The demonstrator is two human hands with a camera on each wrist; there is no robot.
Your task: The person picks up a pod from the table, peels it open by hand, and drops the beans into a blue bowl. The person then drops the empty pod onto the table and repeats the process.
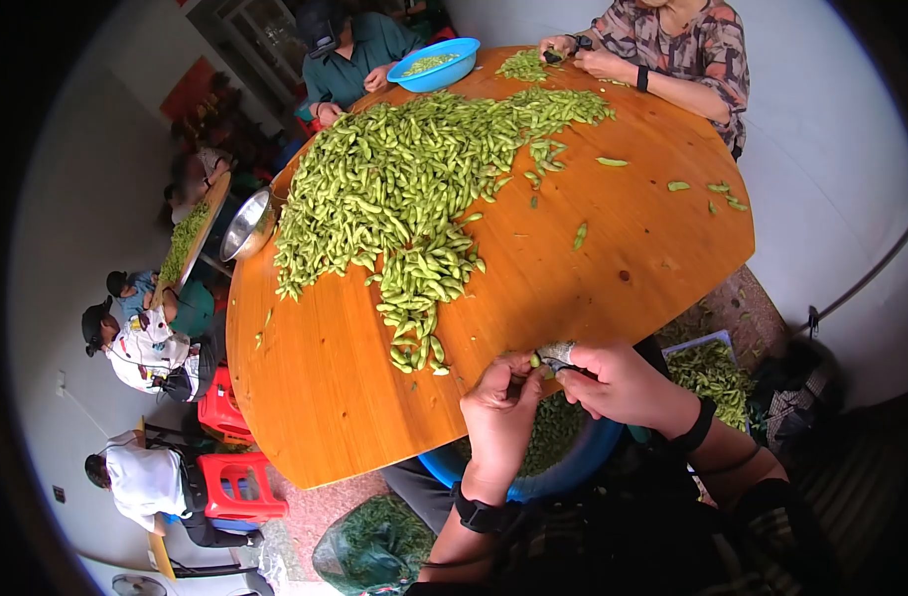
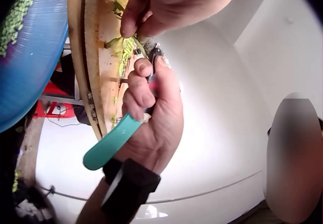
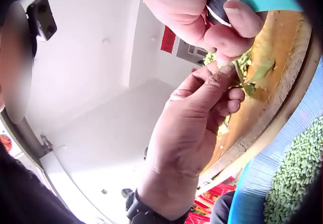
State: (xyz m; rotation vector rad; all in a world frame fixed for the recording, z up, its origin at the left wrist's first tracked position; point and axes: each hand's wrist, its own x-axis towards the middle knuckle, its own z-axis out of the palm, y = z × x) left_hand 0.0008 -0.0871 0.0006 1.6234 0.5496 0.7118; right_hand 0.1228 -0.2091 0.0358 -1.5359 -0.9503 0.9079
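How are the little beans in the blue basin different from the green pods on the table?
The small green beans are short and rounded; the bumpy green pods are longer. The beans lie in the round blue basin; the pods are heaped on the orange-brown wooden table. Both are green.

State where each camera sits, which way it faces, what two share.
Head: on the head, facing forward and down at table and pods; left hand, right hand and forearms show.
Left wrist: on that wrist, facing the right hand's tool; both hands show.
Right wrist: on that wrist, facing the left hand; both hands show.
Wrist views share the tub.
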